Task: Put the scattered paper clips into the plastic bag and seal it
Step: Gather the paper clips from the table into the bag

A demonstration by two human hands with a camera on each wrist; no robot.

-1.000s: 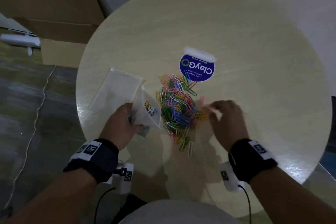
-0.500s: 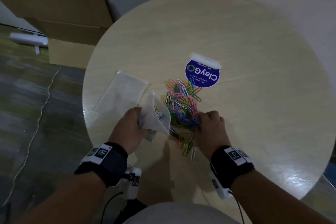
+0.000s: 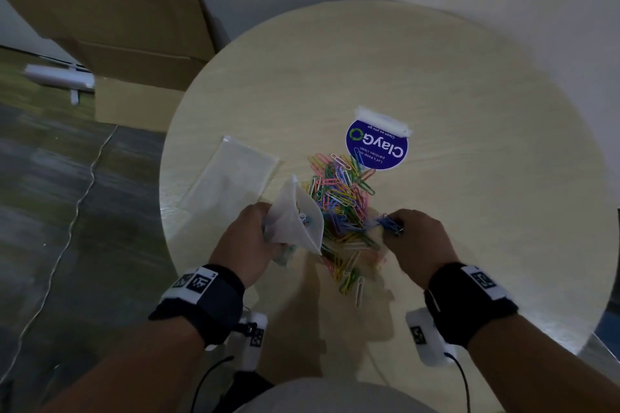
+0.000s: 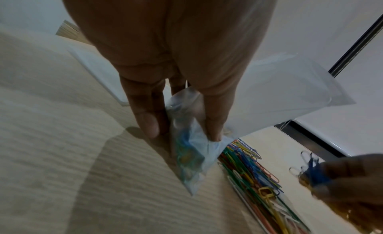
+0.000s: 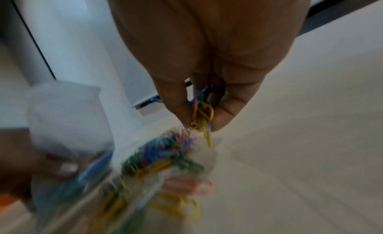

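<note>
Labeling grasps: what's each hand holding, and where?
Left hand grips the plastic bag around its lower part, mouth open. Right hand pinches a bunch of paper clips in its fingertips.

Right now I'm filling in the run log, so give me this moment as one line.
left hand holds plastic bag open | right hand pinches bunch of clips | pile on table | unsealed

A round blue sticker (image 3: 376, 147) on the table (image 3: 469, 211) reads "ClayGo", upside down from here, with smaller lines "Clean as you go" and "Let's keep our pantries clean".
</note>
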